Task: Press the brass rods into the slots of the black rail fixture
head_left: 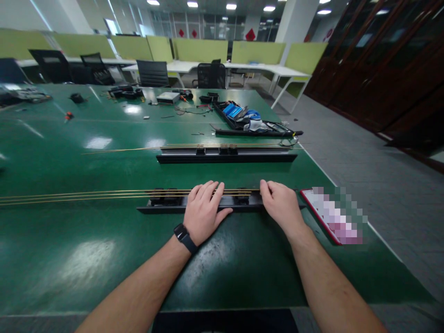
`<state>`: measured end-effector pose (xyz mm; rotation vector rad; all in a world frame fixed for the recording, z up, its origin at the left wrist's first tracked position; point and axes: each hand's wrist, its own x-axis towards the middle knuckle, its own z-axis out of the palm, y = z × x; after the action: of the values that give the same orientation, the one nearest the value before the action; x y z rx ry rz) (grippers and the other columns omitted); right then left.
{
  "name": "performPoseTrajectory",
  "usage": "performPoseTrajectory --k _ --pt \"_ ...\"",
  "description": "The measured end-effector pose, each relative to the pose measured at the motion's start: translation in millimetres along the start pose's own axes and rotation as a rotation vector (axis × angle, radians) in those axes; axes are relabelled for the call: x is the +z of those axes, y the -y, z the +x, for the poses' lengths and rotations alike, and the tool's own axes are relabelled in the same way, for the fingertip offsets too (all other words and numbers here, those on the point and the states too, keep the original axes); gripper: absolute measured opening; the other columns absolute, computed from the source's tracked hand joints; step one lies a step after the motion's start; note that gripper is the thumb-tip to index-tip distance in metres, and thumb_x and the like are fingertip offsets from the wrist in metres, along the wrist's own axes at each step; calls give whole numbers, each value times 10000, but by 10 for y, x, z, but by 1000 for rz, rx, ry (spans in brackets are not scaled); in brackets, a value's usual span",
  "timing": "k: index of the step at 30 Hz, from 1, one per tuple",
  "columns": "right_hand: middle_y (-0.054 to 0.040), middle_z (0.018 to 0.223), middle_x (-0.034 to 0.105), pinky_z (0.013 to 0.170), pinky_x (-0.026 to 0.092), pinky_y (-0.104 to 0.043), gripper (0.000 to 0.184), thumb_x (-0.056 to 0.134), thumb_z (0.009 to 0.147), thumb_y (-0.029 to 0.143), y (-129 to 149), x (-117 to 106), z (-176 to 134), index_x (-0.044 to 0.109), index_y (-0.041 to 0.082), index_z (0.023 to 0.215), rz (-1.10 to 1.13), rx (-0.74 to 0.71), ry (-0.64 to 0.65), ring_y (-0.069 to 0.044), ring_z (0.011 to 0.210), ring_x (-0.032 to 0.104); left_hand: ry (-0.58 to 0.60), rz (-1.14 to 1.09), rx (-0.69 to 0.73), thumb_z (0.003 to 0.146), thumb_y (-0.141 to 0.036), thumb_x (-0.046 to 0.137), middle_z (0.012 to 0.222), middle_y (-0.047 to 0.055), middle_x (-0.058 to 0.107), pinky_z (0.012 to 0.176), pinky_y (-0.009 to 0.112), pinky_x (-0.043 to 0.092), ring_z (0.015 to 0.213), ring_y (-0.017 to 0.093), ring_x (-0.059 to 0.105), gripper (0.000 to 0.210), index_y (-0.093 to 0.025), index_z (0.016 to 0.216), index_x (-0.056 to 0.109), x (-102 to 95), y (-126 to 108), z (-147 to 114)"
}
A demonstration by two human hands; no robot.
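Note:
A long black metal rail [208, 209] lies on the green table in front of me, with dark blocks [163, 196] in its channel. Several thin brass-coloured rods [104, 194] run along it and stretch far out to the left. Across the rail's middle lies my left hand [204, 208], its fingers over the rods and far side, its thumb along the near edge, gripping the rail. Near the rail's right end my right hand [280, 203] is closed in a pinch, just beyond the visible rod ends. What sits between its fingertips is hidden.
A second black rail [225, 158] with similar rods lies farther back, parallel. Behind it sits a black tray [229, 118] of blue and white items. A red-edged, pixelated flat object [322, 219] lies right, by the table edge. Cables and small parts are scattered at the back.

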<state>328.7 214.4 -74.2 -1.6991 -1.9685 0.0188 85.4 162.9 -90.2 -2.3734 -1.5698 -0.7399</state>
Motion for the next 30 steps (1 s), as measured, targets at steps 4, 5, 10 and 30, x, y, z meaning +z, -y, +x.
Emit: performPoseTrajectory --k 4,5,10,30 --pt "-59 727 655 715 331 -334 452 392 1065 417 50 49 -17 531 228 679 46 -51 12 -199 744 576 -1 0 -2 953 -520 640 1432 165 624 1154 496 371 1375 321 538 647 -149 1470 523 7 -2 2" --pt "-61 746 666 731 347 -333 444 388 1068 416 59 60 -22 554 226 703 68 -64 21 -203 763 586 -1 0 -2 952 -519 642 1432 165 624 1155 498 370 1375 322 538 649 -149 1471 522 9 -2 1" --pt "-58 808 663 783 398 -332 425 356 1083 422 91 73 -44 576 224 779 201 -146 90 -207 824 598 -3 -7 -2 944 -507 653 1428 166 628 1153 502 375 1375 326 540 647 -156 1473 526 3 -9 -2" --pt "-39 768 670 771 424 -332 439 392 1074 435 135 10 -60 642 223 781 291 -155 56 -195 793 611 4 -5 -1 953 -511 639 1433 167 625 1156 498 367 1370 324 543 647 -143 1473 525 -2 -5 -4"
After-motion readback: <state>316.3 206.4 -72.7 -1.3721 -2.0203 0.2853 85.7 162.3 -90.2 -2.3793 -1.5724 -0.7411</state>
